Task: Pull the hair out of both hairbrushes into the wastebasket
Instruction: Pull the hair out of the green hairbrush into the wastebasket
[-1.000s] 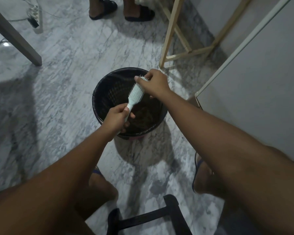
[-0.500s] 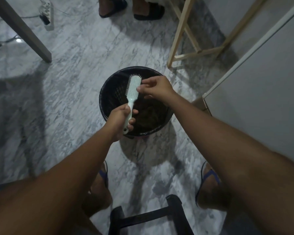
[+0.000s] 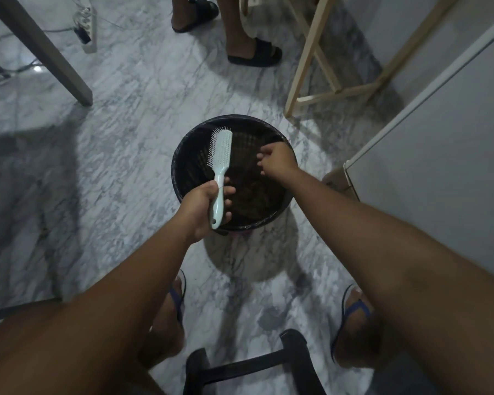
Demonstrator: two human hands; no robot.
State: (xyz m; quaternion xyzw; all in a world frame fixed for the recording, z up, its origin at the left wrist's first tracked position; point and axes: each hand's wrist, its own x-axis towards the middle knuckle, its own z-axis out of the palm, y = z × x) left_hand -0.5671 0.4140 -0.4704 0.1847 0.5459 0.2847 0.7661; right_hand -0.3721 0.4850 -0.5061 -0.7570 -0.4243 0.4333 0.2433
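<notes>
A black wastebasket (image 3: 271,219) with a dark liner stands on the marble floor, with brownish stuff at its bottom. My left hand (image 3: 203,208) grips the handle of a pale mint hairbrush (image 3: 222,151), held upright over the basket's left side with its bristles turned left. My right hand (image 3: 277,161) hovers over the right side of the basket, apart from the brush, fingers loose and pointing down. Whether any hair hangs from them is too dark to tell. No other hairbrush shows.
Another person's feet in black slides (image 3: 254,54) stand beyond the basket. A wooden frame (image 3: 305,69) is at the back right, a grey table leg (image 3: 54,61) and a power strip (image 3: 86,27) at the back left. A white cabinet (image 3: 428,155) lines the right; a black stool (image 3: 246,366) is near my feet.
My right hand has left the brush head and moved right over the basket, its fingers loosening. My left hand has turned the brush more upright and shifted it left.
</notes>
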